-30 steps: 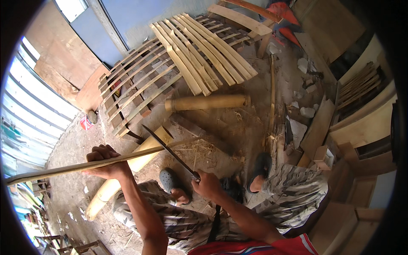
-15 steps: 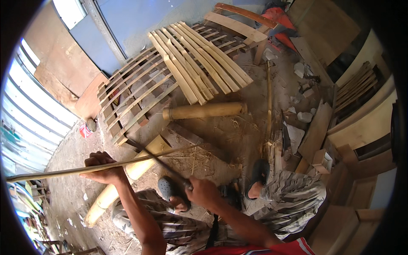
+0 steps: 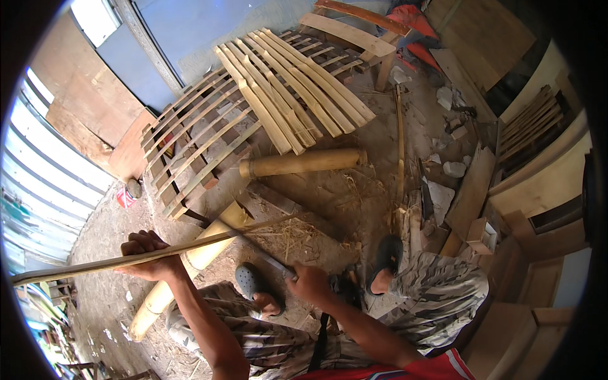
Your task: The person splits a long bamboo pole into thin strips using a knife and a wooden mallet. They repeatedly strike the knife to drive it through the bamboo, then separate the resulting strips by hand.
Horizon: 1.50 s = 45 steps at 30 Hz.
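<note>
My left hand is closed around a long bamboo strip, which runs from the left edge of the view to the middle of the floor. In my right hand is the handle of a long knife. Its blade points up and left and meets the strip, beyond my left hand. Whether the edge is cutting into it I cannot tell. Below the strip, a thick bamboo pole lies slanting on the ground, partly hidden by my left hand and forearm.
Split bamboo pieces lie on a slatted frame ahead. A short bamboo log and a wooden block lie nearer, among shavings. Rubble and boards are at the right, with a wooden bench at the back.
My right hand has moved slightly to the right, drawing the knife blade back along the strip. My left hand and its end of the strip have dropped slightly.
</note>
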### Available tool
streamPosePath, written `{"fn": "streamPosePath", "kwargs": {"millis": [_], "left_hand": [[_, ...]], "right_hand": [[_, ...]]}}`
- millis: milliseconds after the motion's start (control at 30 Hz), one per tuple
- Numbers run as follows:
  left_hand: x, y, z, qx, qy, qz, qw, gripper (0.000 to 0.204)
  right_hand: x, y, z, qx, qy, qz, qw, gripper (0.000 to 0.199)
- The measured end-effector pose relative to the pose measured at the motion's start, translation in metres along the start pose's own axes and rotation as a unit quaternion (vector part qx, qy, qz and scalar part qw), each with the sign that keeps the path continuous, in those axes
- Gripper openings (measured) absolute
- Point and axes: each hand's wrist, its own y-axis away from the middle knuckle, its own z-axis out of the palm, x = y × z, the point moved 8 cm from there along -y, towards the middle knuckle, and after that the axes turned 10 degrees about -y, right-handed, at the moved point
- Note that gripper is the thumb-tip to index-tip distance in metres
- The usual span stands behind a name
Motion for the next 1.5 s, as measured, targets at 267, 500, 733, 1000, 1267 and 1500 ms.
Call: {"fn": "streamPosePath", "kwargs": {"millis": [267, 500, 733, 1000, 1267, 1500], "left_hand": [[-0.004, -0.006, 0.002, -0.002, 0.006, -0.004, 1.000, 0.063], [-0.010, -0.010, 0.004, -0.032, 0.055, -0.016, 0.998, 0.064], [-0.020, -0.014, -0.002, 0.020, 0.012, -0.029, 0.999, 0.062], [-0.026, -0.019, -0.026, 0.054, -0.026, -0.025, 0.998, 0.063], [-0.028, -0.009, -0.007, 0.028, 0.023, -0.079, 0.996, 0.063], [-0.023, -0.012, -0.013, 0.056, 0.025, -0.072, 0.996, 0.062]], "right_hand": [[0.116, -0.021, -0.009, -0.011, 0.006, 0.127, 0.992, 0.033], [0.065, -0.032, 0.019, 0.023, -0.033, 0.015, 0.999, 0.032], [0.189, -0.068, 0.011, -0.044, 0.050, 0.141, 0.988, 0.032], [0.027, -0.037, 0.013, -0.008, -0.019, -0.057, 0.998, 0.033], [0.239, -0.061, 0.005, 0.033, 0.048, 0.178, 0.982, 0.030], [0.181, -0.062, 0.020, -0.060, 0.036, 0.118, 0.991, 0.038]]}}
